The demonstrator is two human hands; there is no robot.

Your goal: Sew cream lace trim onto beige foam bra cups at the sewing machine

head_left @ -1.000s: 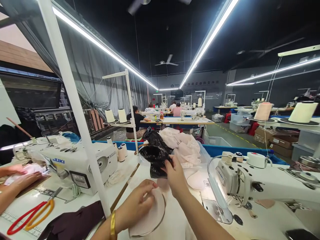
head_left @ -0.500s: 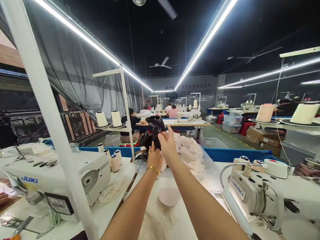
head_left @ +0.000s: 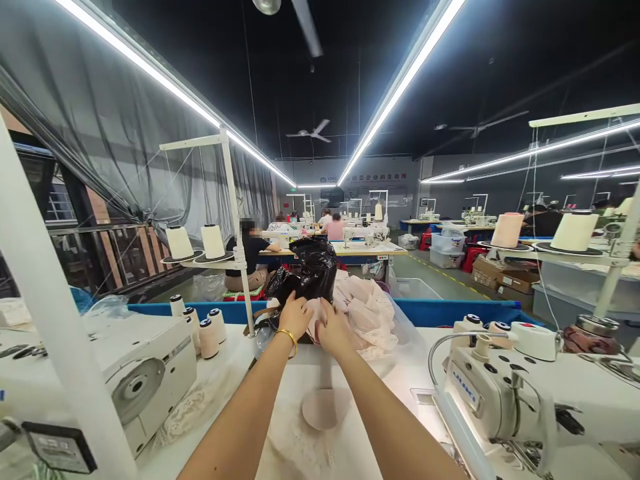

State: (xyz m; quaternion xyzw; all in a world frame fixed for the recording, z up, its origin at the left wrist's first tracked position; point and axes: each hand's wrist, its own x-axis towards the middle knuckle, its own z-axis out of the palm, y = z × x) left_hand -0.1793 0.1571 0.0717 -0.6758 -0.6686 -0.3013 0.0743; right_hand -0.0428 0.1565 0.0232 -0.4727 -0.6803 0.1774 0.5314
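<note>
In front of me stands a crumpled, glossy black plastic bag (head_left: 317, 267). My left hand (head_left: 295, 319), with a gold bracelet at its wrist, is closed at the near edge of the bag. A pale pink piece (head_left: 314, 320), smooth like a foam bra cup, shows between my two hands. My right hand (head_left: 334, 330) has its fingers curled against the right side of that piece; the fingertips are partly hidden. Closer to me, a round pale pink cup (head_left: 320, 409) lies on the white table (head_left: 287, 380) beside sheer, lacy cloth (head_left: 300, 450).
Pale pink fabric (head_left: 367, 310) is heaped right of the bag in clear plastic. Sewing machines flank me on the left (head_left: 140, 380) and right (head_left: 505, 380). Thread cones (head_left: 209, 339) and a thread stand (head_left: 240, 260) rise at left. A co-worker (head_left: 245, 257) sits beyond.
My hands have come down from the bag's raised top to its near side. The bag's top stands wider, and the pale pink piece now shows between my hands. The view has shifted slightly right.
</note>
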